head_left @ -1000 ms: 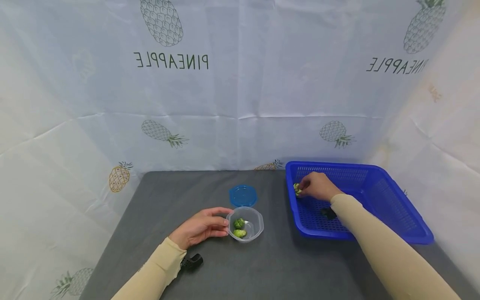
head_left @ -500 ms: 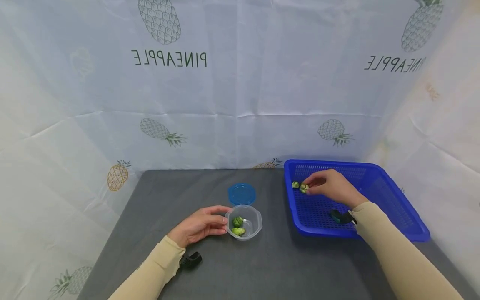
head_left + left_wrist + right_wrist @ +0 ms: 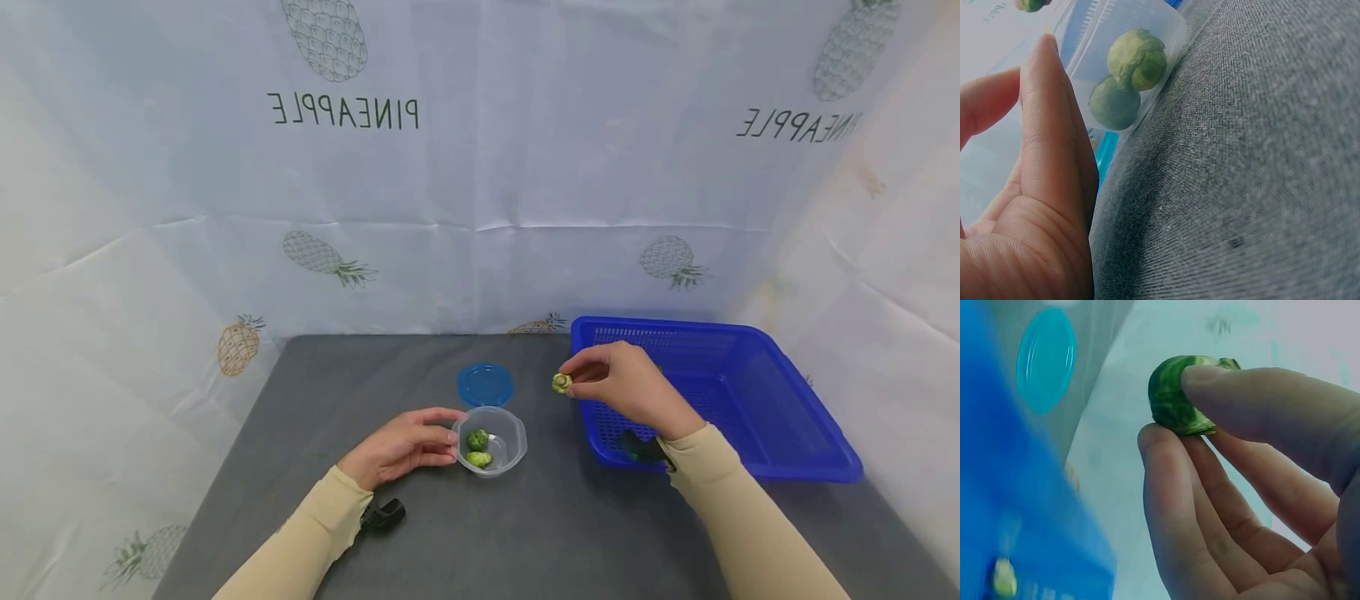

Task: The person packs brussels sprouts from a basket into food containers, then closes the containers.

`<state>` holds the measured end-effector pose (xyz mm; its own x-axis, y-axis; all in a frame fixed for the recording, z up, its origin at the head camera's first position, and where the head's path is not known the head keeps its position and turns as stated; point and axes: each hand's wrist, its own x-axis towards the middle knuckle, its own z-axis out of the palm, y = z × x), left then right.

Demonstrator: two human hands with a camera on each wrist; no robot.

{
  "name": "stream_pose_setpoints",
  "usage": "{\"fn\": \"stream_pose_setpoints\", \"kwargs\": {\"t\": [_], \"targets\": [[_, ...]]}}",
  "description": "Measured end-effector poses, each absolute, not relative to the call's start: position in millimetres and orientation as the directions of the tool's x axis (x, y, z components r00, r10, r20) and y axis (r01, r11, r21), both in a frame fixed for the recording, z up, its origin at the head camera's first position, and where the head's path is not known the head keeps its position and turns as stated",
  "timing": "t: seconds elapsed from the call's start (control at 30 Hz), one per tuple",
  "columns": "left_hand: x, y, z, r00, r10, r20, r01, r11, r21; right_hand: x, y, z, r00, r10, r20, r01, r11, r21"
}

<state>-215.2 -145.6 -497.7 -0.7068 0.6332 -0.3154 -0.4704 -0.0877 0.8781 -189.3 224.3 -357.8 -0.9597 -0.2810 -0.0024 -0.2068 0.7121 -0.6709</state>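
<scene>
In the head view my right hand (image 3: pixel 626 387) pinches a Brussels sprout (image 3: pixel 562 383) between thumb and fingertips, just left of the blue basket's near-left rim. The right wrist view shows this green sprout (image 3: pixel 1175 394) up close, thumb on its upper side. My left hand (image 3: pixel 405 446) rests against the left side of a clear plastic container (image 3: pixel 513 446), its fingers nearly straight along the rim. Two sprouts lie inside, a darker one (image 3: pixel 477 440) and a paler one (image 3: pixel 479 459). The left wrist view shows both sprouts (image 3: pixel 1138 59) through the container's wall.
The blue perforated basket (image 3: pixel 780 400) stands at the right of the grey table (image 3: pixel 480 542). Another sprout (image 3: pixel 1004 578) shows at the basket in the right wrist view. A round blue lid (image 3: pixel 485 384) lies behind the container. A pineapple-print curtain (image 3: pixel 480 167) hangs behind.
My right hand has lifted a Brussels sprout from the basket's left end and carried it left over the rim. The left hand has stayed at the container.
</scene>
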Motion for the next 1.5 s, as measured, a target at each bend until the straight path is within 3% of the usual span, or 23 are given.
{"fn": "stream_pose_setpoints", "kwargs": {"t": [0.33,0.87,1.13,1.5], "targets": [[-216.8,-139.0,-495.6,-0.705,0.633,-0.319,-0.461,-0.067,0.885,-173.8,161.1,-393.4,-0.921,-0.386,0.047,-0.34,0.743,-0.576],[-216.5,-143.4,-495.6,-0.706,0.625,-0.332,-0.477,-0.074,0.876,-172.1,127.6,-405.9,-0.849,-0.526,0.046,-0.502,0.778,-0.378],[-216.8,-143.9,-495.9,-0.712,0.623,-0.324,-0.466,-0.074,0.881,-170.9,119.9,-405.5,-0.825,-0.566,-0.013,-0.519,0.766,-0.378],[-215.3,-146.7,-495.8,-0.71,0.626,-0.322,-0.474,-0.088,0.876,-182.1,144.6,-385.7,-0.827,-0.562,0.009,-0.508,0.741,-0.438]]}}
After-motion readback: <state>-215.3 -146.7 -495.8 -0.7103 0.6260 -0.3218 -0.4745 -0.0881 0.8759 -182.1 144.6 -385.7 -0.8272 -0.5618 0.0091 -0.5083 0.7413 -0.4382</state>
